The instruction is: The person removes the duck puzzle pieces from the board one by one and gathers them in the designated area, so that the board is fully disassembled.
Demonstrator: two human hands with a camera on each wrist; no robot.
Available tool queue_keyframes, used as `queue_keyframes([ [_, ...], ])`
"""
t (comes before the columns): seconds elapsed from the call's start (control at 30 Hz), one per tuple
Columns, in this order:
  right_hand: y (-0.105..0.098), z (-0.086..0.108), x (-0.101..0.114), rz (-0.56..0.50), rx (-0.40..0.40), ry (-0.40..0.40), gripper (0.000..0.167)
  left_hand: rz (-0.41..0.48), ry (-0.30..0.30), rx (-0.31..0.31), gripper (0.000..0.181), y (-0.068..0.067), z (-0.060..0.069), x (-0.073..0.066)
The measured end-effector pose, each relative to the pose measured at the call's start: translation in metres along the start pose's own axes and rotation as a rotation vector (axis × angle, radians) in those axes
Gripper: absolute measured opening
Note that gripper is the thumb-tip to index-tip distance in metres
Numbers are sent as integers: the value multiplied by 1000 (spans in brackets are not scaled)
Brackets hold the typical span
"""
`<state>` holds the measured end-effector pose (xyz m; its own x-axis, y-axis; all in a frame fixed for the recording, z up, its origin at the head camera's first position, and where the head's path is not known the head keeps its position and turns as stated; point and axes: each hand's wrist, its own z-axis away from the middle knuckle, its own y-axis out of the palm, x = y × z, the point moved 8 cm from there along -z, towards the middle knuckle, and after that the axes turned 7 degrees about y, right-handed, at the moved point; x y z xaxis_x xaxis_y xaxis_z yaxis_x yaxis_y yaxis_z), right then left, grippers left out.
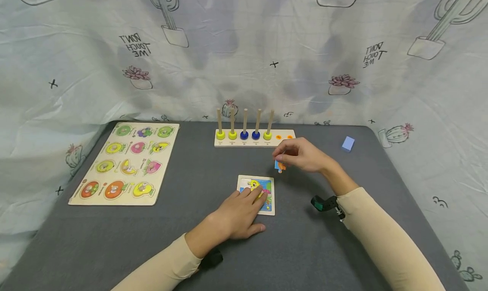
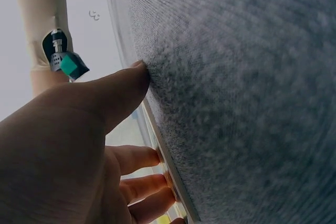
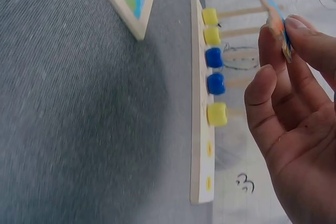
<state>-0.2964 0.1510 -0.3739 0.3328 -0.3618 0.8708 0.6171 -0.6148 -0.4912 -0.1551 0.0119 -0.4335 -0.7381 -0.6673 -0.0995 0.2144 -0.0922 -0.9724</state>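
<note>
A small square jigsaw puzzle in a pale wooden frame (image 1: 273, 200) lies on the grey cloth in front of the person. It shows a yellow cartoon creature on a blue and green picture. The left hand (image 1: 238, 217) rests on it, fingers stretched across the picture and thumb out on the cloth, covering its lower left part. Between thumb and fingertips, the right hand (image 1: 303, 155) pinches a blue and orange puzzle piece (image 1: 280, 166), held up just beyond the frame's upper right corner. In the right wrist view the thin piece (image 3: 277, 22) appears nearly edge-on.
At the left lies a large wooden board (image 1: 114, 176) of fruit and vegetable pictures. A peg stand (image 1: 244, 143) with yellow and blue beads is behind the puzzle, close to the right hand. A blue block (image 1: 348, 144) lies at the back right. A printed curtain (image 1: 244, 62) hangs behind.
</note>
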Motion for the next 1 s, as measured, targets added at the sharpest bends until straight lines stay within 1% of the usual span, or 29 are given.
queue_keyframes([
  [0.27,-6,17,-12,8,-10,23,14,20,-4,6,84,2,1,1],
  [0.5,-10,32,-30,37,-39,63,12,31,-1,5,84,2,1,1],
  [0.83,-13,47,-54,50,-65,108,12,36,-2,7,85,3,0,1],
  [1.0,-14,52,-67,69,-86,143,11,31,-2,11,85,4,0,1],
])
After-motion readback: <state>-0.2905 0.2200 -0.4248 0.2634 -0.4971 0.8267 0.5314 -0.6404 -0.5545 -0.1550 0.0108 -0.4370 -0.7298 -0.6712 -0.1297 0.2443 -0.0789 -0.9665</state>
